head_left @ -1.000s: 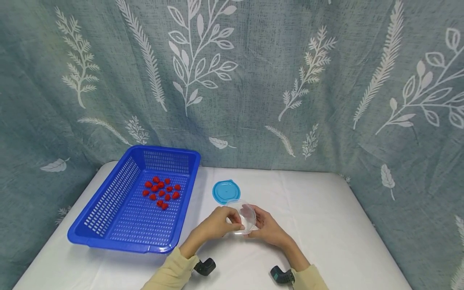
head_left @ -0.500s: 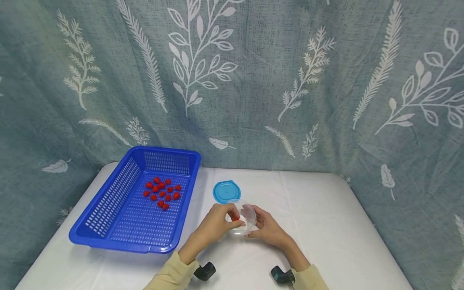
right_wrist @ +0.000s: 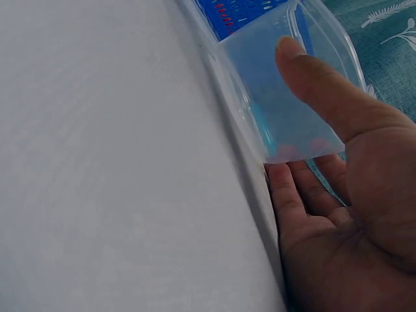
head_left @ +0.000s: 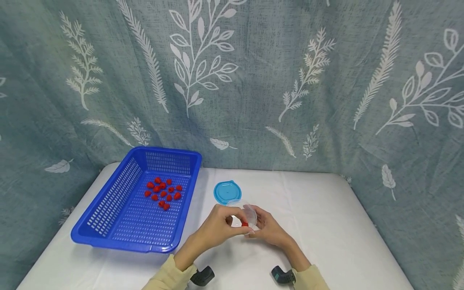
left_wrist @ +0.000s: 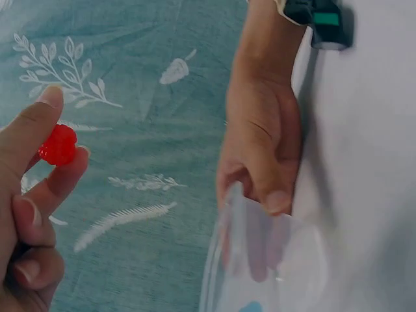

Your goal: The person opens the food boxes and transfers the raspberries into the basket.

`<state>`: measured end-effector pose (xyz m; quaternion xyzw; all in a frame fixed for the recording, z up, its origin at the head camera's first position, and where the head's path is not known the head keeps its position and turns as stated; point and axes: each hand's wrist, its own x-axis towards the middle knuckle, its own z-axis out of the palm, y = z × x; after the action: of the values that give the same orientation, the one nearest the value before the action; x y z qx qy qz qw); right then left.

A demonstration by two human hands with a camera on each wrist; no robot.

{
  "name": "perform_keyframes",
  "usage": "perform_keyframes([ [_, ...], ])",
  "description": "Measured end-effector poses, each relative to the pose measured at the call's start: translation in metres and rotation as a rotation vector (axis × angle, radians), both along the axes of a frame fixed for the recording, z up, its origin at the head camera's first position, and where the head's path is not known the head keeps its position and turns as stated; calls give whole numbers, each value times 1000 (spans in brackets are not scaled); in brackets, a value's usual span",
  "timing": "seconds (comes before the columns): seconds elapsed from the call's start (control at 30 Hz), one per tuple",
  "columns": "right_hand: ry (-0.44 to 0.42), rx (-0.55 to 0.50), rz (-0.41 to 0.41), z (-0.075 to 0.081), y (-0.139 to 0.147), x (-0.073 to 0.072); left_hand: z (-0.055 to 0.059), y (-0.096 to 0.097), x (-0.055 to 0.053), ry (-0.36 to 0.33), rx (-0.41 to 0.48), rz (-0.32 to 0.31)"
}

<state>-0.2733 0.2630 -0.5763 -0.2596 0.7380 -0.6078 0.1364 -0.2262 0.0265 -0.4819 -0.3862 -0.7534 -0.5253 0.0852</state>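
My left hand (head_left: 217,227) is over the near side of a clear plastic container (head_left: 251,212). Between its thumb and a fingertip it pinches a red raspberry (left_wrist: 58,145), a toy-like one with a bumpy, shiny surface. From the right side, my right hand (head_left: 271,229) steadies the container, thumb against the near wall and fingers on the far side, as the right wrist view of the container (right_wrist: 266,97) shows. My left hand covers part of the container in the head view. Its inside is bare where I can see it.
A blue perforated basket (head_left: 130,237) at the left holds several red raspberries (head_left: 163,193). Just behind the container, a round blue lid (head_left: 227,192) lies flat on the white tablecloth (head_left: 326,225). A patterned curtain (head_left: 253,80) hangs along the back.
My left hand has shifted right across the container's near side, and the raspberry in its fingertips has come into sight. The right hand and container have stayed in place.
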Motion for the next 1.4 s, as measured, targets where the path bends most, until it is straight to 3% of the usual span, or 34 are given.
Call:
perform_keyframes([
  [0.2, 10, -3, 1, 0, -1, 1, 23, -11, 16, 129, 84, -42],
  [0.4, -6, 5, -26, -1, -3, 0, 46, -41, 22, 187, 92, -34],
  [0.5, -18, 5, -35, 0, -4, -1, 56, -63, 22, 136, 63, 43],
  [0.6, -23, 3, -39, 0, -4, -1, 66, -87, 20, -8, 33, 145],
  [0.7, -17, -1, -41, 0, -4, -1, 74, -112, 13, -165, 28, 238],
  [0.77, -14, -2, -43, 0, -4, -1, 78, -129, 6, -231, 32, 288],
  [0.93, -7, 1, -47, 0, -4, -1, 82, -165, -13, -265, -33, 461],
  [1.07, -1, 16, -52, 1, -3, -1, 77, -189, -31, -330, -191, 545],
  [1.23, 0, 32, -67, 2, -2, -1, 64, -214, -58, -416, -431, 530],
  [1.4, -25, 8, -57, 0, -4, 1, 44, -231, -78, -469, -585, 424],
])
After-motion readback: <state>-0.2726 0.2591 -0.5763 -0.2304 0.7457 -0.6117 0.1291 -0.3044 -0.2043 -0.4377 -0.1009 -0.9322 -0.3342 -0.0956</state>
